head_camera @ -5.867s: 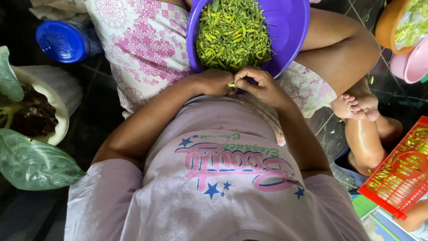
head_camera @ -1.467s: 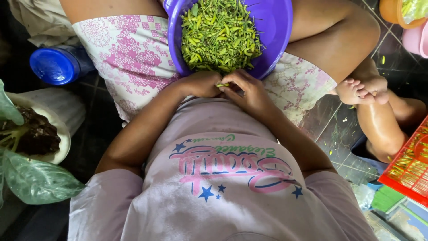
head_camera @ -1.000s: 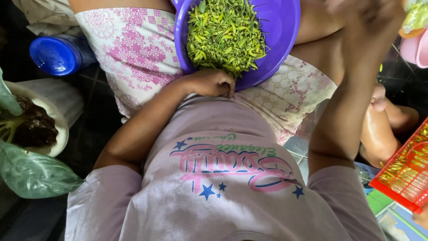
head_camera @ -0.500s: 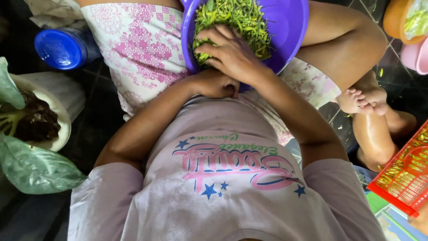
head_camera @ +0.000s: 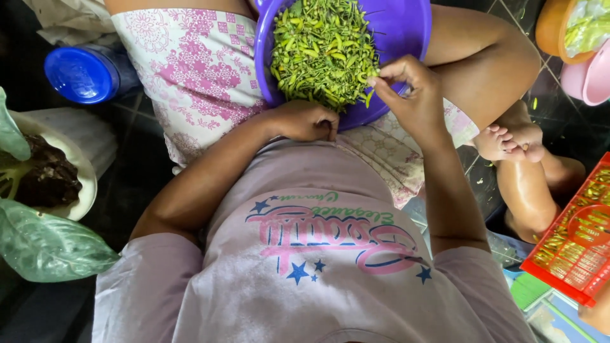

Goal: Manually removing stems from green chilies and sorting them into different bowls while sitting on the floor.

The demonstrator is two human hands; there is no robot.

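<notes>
A person sits on the dark floor (head_camera: 136,155) with a purple bowl (head_camera: 406,28) in the lap, at the far middle of the view, heaped with small green chillies (head_camera: 324,51). Left of it stand a blue lid (head_camera: 81,74) and, nearer, a potted plant (head_camera: 38,184); at the right edge are a red basket (head_camera: 575,244) and, farther off, an orange bowl (head_camera: 553,28).

The right hand (head_camera: 410,98) hovers at the near right side of the heap, its fingers (head_camera: 381,82) pinched as if on one chilli, though what they grip is too small to tell. The left hand (head_camera: 308,121) rests curled shut against the bowl's near rim; whether it holds anything is hidden.

This looks like sorting or stemming, one chilli at a time. The next move likely calls for bringing the picked chilli near to the left hand.
</notes>
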